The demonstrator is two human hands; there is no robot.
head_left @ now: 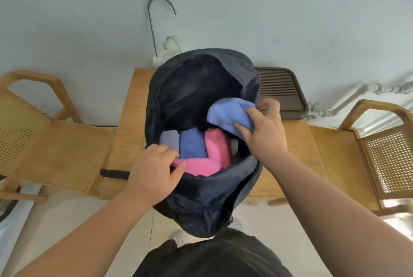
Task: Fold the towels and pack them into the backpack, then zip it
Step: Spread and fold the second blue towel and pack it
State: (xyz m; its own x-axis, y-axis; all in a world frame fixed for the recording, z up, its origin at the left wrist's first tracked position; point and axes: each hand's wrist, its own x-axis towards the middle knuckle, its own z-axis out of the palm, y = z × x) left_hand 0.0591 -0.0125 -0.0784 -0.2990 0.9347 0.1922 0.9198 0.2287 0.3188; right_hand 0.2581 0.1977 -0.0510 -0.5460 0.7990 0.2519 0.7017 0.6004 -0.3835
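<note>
Packing: your right hand (pixel 263 129) is gripping a light-blue towel (pixel 228 113) over the backpack (pixel 201 198).
Your left hand (pixel 154 169) is clutching its rim; next, tuck the towel in.

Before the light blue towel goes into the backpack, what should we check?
1. Backpack mouth wide open: ok.
2. Right hand grips the light blue towel: ok.
3. Left hand steadies the near rim: cannot tell; its fingers curl at the rim by the pink towel.
4. Room left above the blue towel: ok, dark empty space shows there.
5. Zipper clear of cloth all the way round: cannot tell.
</note>
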